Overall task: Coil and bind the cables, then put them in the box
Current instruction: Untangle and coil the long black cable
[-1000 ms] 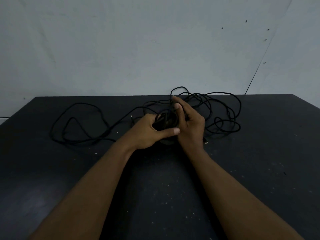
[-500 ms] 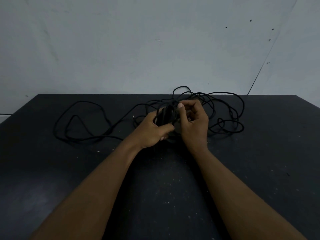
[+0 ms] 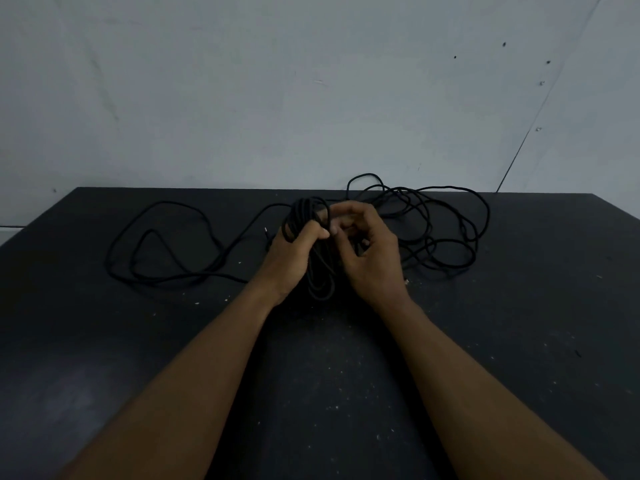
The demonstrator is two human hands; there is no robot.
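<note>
Cable coil (image 3: pixel 320 271) in L hand (image 3: pixel 291 258) grip; R hand (image 3: pixel 369 261) pinching it too

My left forearm (image 3: pixel 194 375) and right forearm (image 3: pixel 464 372) are bare right up to the wrists. My left hand (image 3: pixel 294 252) and right hand (image 3: pixel 370 261) are bare too (short thumbnail showing on the left).

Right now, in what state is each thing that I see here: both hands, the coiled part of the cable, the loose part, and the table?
Left hand, grips the coiled bundle, thumb across it.
Right hand, fingers curled, seemingly pinching a strand at the bundle's top.
Coiled bundle, held upright between the hands, unbound.
Loose cable, uncoiled, in tangled loops on the table left and right.
Table, dark, speckled with light crumbs.
</note>
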